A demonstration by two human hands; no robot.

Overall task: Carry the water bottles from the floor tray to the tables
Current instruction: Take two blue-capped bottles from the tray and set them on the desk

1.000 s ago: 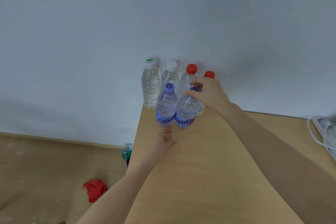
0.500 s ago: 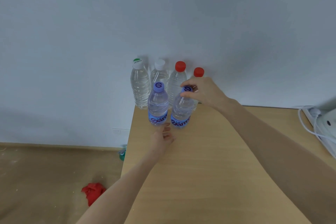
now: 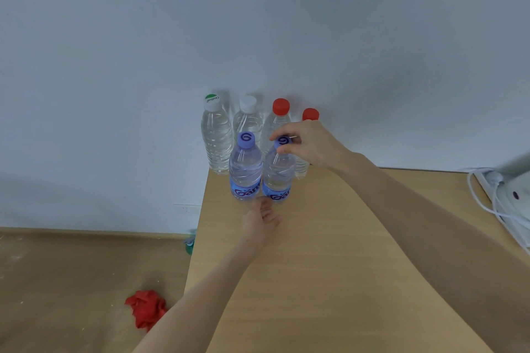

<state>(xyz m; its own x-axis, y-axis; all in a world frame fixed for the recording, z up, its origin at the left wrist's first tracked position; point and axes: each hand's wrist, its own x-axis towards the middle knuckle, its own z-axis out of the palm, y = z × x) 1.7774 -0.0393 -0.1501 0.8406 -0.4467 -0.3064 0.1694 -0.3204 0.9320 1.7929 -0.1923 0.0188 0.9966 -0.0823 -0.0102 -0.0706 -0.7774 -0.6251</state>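
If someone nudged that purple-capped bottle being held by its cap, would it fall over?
Probably not easily: the right purple-capped bottle looks full, so likely heavy. It is tall and narrow, so a high push might tip it. The right hand pinching its cap steadies it.

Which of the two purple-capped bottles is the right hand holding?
The right hand pinches the cap of the right-hand purple-capped bottle. The left purple-capped bottle beside it stands free, with only the left hand near its base.
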